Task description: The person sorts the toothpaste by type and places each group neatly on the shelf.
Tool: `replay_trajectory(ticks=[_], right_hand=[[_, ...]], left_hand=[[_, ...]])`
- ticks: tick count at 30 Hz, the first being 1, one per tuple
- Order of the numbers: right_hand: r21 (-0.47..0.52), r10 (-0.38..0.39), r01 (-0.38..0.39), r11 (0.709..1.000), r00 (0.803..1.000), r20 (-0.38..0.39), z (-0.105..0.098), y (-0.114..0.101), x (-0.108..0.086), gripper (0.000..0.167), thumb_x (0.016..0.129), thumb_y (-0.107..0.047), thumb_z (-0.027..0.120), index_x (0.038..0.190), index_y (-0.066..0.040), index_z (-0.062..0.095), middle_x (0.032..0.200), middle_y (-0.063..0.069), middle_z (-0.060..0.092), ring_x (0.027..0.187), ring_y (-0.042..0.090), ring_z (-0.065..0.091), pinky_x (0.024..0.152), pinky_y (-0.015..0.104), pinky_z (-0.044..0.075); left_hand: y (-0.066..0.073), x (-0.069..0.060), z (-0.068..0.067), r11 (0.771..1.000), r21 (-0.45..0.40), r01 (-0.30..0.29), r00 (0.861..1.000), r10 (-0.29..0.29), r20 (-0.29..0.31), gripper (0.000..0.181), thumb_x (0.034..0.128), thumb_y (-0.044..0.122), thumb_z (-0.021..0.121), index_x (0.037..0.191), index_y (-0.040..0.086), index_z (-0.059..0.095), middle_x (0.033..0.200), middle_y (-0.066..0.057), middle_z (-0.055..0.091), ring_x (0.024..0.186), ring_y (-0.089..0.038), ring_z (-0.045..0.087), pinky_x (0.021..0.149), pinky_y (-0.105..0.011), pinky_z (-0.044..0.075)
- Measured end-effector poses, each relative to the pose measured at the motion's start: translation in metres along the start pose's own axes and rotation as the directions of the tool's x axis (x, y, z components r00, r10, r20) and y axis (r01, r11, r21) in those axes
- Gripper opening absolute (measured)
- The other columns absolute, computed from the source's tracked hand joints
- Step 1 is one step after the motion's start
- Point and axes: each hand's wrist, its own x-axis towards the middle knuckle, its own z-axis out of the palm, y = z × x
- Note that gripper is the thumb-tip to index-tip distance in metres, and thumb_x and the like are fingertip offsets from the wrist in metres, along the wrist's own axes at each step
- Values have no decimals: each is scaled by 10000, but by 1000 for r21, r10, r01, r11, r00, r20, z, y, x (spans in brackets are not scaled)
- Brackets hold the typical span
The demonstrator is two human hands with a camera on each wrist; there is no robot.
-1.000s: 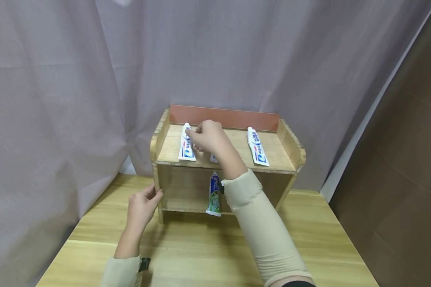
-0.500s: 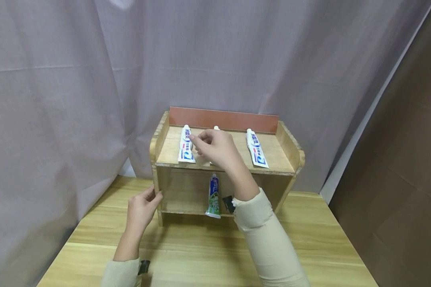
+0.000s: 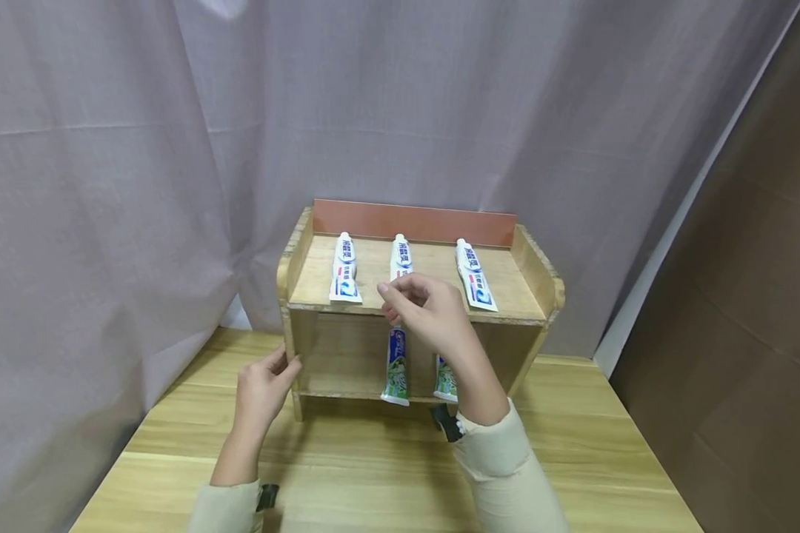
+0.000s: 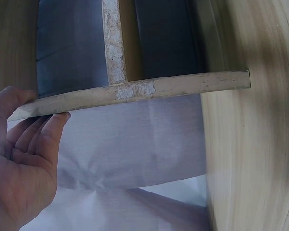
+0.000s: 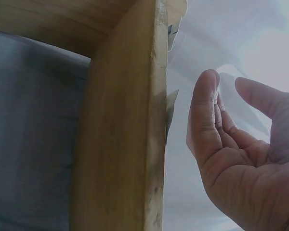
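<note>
My left hand [image 3: 260, 389] pinches the left side panel of a small two-tier wooden shelf [image 3: 535, 268]. In the left wrist view, its thumb and fingers lie on opposite faces of the panel [image 4: 183, 86]. On the top tier lie three white-and-blue toothpaste tubes: a left tube [image 3: 344, 270], a middle tube [image 3: 401, 255] and a right tube [image 3: 475, 274]. My right hand [image 3: 433, 314] hovers before the top tier's front edge, hiding the middle tube's lower end. Nothing is between its loosely bent fingers [image 5: 204, 110]. Below are two green-and-blue toothpaste tubes [image 3: 396, 368], the right one partly hidden.
The shelf stands on a wooden table [image 3: 347, 474] against a grey curtain [image 3: 400, 104]. A reddish-brown strip [image 3: 413, 222] runs along the shelf's back. To the right hangs a brown panel [image 3: 740, 311]. Both lower tubes overhang the lower tier's front edge.
My right hand has drawn back from the left white tube, moving right and toward me. The middle white tube and the second green tube have come into view. My left hand stays put.
</note>
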Motion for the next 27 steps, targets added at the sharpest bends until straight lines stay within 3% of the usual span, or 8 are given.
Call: replay_trajectory(ticks=[3,8,10,18,27], right_hand=[[39,8,-8,999,1000,-3,-3,1,-9,343,961,-391,685,961,-50,719,821,79,720,742,250,704,702,401,630],[115,-23,25,993,1000,-18,-2,22,-27,292,971,-299,689,975,-9,717,826,123,714,736,286,701,702,440,633],[125,-29,33,992,999,-35,0,39,-36,262,970,-276,693,976,-15,720,813,110,715,709,273,703,680,448,634],[209,71,-44,977,990,-124,9,96,-82,201,949,-236,719,931,-35,721,805,166,707,700,299,695,666,443,637],[205,105,-65,977,976,-191,15,148,-128,172,959,-145,697,933,24,706,796,162,713,661,243,698,636,368,638]], left_hand=[[1,1,-1,1000,1,-2,1000,2,-5,370,935,245,710,1252,55,698,1070,-177,728,958,-317,734,810,-403,612],[3,1,-1,1000,13,5,1000,-5,-2,376,935,254,708,1254,55,697,1058,-175,732,958,-310,735,812,-410,614],[3,1,-1,1000,17,9,1000,-10,4,380,937,255,705,1258,53,693,1061,-177,731,960,-310,735,813,-409,614],[2,-3,-1,999,29,13,1000,-14,25,393,951,270,687,1268,37,680,1080,-185,725,974,-329,730,815,-416,614],[2,-2,-1,999,41,4,1000,-4,19,381,949,249,681,1266,38,685,1083,-186,726,960,-335,732,792,-423,622]])
